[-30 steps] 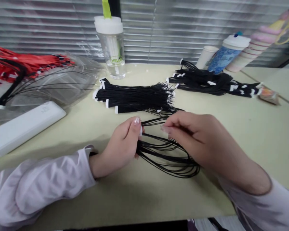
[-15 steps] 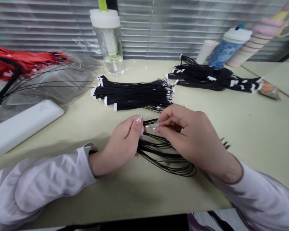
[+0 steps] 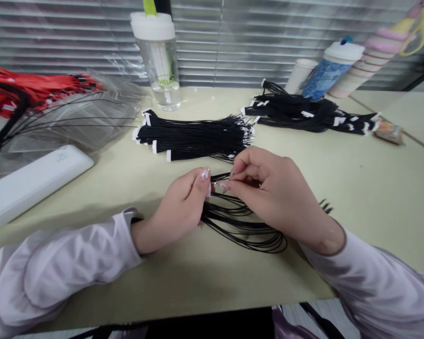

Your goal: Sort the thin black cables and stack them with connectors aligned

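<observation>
Your left hand [image 3: 178, 212] is curled shut around a bundle of black wires [image 3: 247, 230], thumb pressed down at the top, gripping it just above the tabletop. The wires loop out to the right and rest on the pale table [image 3: 374, 179]. Your right hand [image 3: 275, 193] sits right against the left, fingers bent in and fingertips pinched on the strand ends beside your left thumb. Just behind your hands lies a neat stack of black wires with white ends [image 3: 194, 136], and a looser pile [image 3: 304, 113] sits further right. A clear bottle [image 3: 159, 61] stands at the back by the blinds. On your left, a white power bank [image 3: 31, 181] lies flat, with a plastic bag [image 3: 85, 117] and red cords [image 3: 28, 87] beyond it.
</observation>
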Demonstrator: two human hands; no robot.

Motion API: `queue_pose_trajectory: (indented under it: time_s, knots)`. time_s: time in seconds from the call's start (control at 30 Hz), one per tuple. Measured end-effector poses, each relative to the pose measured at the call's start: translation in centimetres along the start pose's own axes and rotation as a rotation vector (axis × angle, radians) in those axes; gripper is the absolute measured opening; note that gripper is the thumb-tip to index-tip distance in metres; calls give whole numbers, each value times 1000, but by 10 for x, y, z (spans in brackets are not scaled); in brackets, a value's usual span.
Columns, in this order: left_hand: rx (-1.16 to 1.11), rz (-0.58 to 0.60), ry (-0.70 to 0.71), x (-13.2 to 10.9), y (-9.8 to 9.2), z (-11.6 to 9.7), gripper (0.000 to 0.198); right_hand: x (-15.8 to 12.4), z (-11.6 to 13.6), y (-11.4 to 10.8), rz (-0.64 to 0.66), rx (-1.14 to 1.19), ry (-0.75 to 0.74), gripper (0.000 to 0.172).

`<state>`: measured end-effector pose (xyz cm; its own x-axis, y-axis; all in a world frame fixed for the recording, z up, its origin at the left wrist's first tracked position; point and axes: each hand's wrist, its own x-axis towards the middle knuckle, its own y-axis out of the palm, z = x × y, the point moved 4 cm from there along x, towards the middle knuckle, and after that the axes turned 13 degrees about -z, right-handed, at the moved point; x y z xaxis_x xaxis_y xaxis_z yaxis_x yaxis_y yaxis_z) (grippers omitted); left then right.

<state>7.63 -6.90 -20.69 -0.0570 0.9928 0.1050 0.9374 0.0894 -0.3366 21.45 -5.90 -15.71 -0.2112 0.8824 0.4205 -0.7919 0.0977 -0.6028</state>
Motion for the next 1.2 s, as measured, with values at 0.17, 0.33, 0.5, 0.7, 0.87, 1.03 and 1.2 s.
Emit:
queue_pose_trajectory:
  time_s: [0.17, 0.33, 0.5, 0.7, 0.87, 1.03, 1.2]
  knots:
    - [7, 11, 11, 0, 0, -1, 36, 0, 0, 0, 11, -8, -18, 13]
    - [34, 28, 40, -2, 0, -4, 36, -1, 1, 0, 18, -37, -53, 14]
    - [99, 42, 112, -4, -1, -6, 34, -2, 1, 3, -32, 11, -25, 16]
    - [108, 18, 161, -5, -2, -6, 35, -4, -2, 11, -34, 79, 25, 13]
    - [53, 8, 62, -2, -2, -7, 33, -2, -10, 10, -55, 86, 56, 23]
    - [9, -73, -121, 5, -5, -2, 37, 8, -13, -15, -100, -214, -215, 31]
    - [-81, -154, -176, 11, -8, 4, 41, 7, -2, -40, -171, -592, -338, 36]
